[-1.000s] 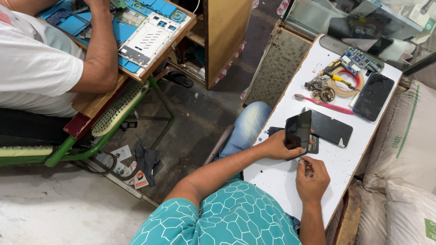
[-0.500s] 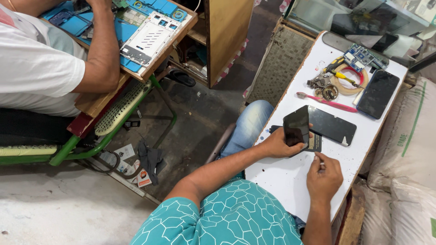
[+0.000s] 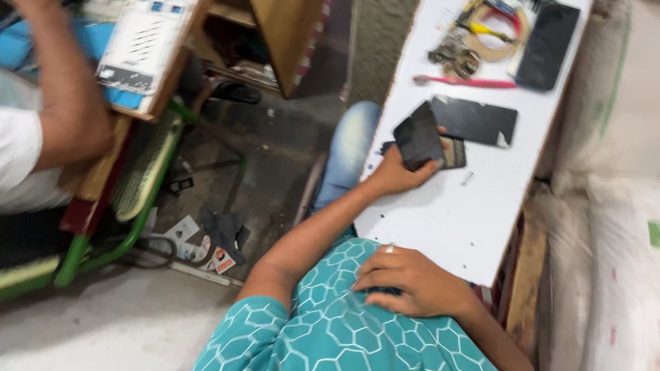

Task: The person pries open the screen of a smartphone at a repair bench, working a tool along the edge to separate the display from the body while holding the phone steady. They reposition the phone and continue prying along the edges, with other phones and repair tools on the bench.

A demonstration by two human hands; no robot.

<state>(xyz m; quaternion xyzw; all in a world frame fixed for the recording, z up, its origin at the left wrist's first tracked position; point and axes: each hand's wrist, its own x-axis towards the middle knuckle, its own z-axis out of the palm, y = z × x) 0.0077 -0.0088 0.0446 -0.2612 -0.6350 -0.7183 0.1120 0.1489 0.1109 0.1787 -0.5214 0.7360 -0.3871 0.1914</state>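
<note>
- Head view: right hand (image 3: pixel 412 283) has left the worktop (image 3: pixel 447 227) and now lies flat on the teal shirt (image 3: pixel 330 323), fingers loosely spread, holding nothing visible.
- Left hand (image 3: pixel 399 172) still grips the dark phone panel (image 3: pixel 418 141), raised just above the worktop's near-left part.
- Panel: flat, black, rectangular, blurred; long axis tilted, upper end pointing away and slightly left.
- Another black panel (image 3: pixel 474 121) lies just beyond.

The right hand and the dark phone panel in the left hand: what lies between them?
In the head view, only bare white tabletop lies between the right hand, resting on the teal shirt, and the dark phone panel held by the left hand.
</note>
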